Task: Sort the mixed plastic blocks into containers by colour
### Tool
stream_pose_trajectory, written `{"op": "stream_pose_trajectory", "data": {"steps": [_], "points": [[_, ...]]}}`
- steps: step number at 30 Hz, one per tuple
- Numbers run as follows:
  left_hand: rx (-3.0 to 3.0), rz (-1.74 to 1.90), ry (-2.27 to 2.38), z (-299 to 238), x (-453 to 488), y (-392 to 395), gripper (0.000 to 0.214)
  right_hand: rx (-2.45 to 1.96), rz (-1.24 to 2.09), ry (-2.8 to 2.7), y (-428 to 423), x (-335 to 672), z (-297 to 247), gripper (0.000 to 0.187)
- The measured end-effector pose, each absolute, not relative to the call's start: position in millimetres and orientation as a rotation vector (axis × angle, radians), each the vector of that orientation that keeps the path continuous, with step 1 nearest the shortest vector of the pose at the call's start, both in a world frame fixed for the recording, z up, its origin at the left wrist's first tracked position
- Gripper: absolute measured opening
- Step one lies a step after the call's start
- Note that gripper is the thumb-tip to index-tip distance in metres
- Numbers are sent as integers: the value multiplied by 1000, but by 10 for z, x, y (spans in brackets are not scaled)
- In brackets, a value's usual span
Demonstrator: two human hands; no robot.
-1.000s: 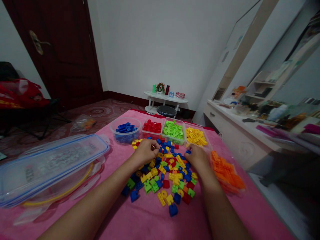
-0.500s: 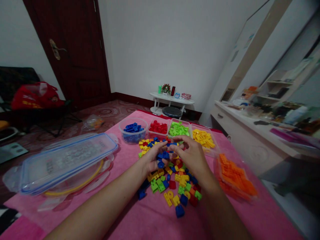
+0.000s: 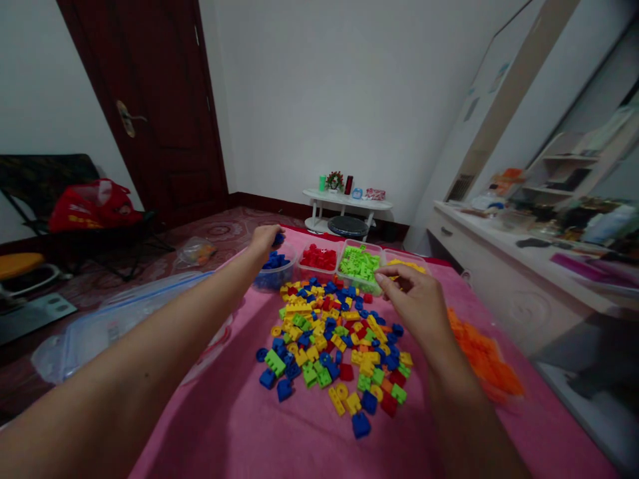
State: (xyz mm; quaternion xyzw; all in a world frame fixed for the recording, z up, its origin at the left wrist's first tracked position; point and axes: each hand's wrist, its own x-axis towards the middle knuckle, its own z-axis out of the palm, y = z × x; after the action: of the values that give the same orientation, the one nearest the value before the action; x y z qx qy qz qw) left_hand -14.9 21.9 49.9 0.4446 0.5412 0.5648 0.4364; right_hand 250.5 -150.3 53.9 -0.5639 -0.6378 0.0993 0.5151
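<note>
My left hand (image 3: 264,241) is over the round clear tub (image 3: 273,283) of blue building blocks, its fingers closed round dark blue blocks (image 3: 278,237). Most of its fingers are hidden behind the back of the hand. My right hand (image 3: 412,287) hovers beside the clear box (image 3: 372,287) of green blocks, partly covering the box of yellow blocks (image 3: 407,265). Its fingers are loosely bent and apart, with nothing visible in them. Below both hands a mixed pile of blocks (image 3: 319,332) in yellow, blue, green, red and orange spreads over the pink cloth (image 3: 239,412).
A box of red blocks (image 3: 318,258) stands between the blue and green ones. Orange blocks (image 3: 486,359) fill a box at the right. Stacked clear lids (image 3: 124,313) lie at the left, partly behind my left arm. A white dresser (image 3: 494,266) runs along the right.
My left hand has moved from above the pile, forward and left to the blue tub, carrying blue blocks. My right hand has moved right, away from it. The pile is now uncovered.
</note>
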Motion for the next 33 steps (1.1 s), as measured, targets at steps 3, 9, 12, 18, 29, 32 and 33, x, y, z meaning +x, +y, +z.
{"op": "stream_pose_trajectory", "data": {"steps": [3, 9, 12, 18, 29, 32, 33], "points": [[1285, 1441, 1479, 460, -233, 246, 10, -1413, 148, -1509, -1463, 2643, 520, 19], [2318, 1005, 1408, 79, 163, -176, 26, -1818, 61, -1744, -1317, 2826, 254, 20], [2564, 767, 1381, -125, 423, -407, 25, -1852, 153, -1864, -1206, 2816, -33, 27], [2592, 600, 1595, -293, 681, -511, 34, -1798, 237, -1806, -1016, 2820, -586, 47], [2616, 544, 1609, -330, 934, -562, 28, -1417, 560, -1742, -921, 2697, -712, 34], [2596, 567, 1557, -316, 935, -566, 26, -1417, 624, -1614, -919, 2681, -687, 16], [2580, 589, 1569, -315, 933, -562, 28, -1427, 628, -1582, -918, 2680, -684, 15]]}}
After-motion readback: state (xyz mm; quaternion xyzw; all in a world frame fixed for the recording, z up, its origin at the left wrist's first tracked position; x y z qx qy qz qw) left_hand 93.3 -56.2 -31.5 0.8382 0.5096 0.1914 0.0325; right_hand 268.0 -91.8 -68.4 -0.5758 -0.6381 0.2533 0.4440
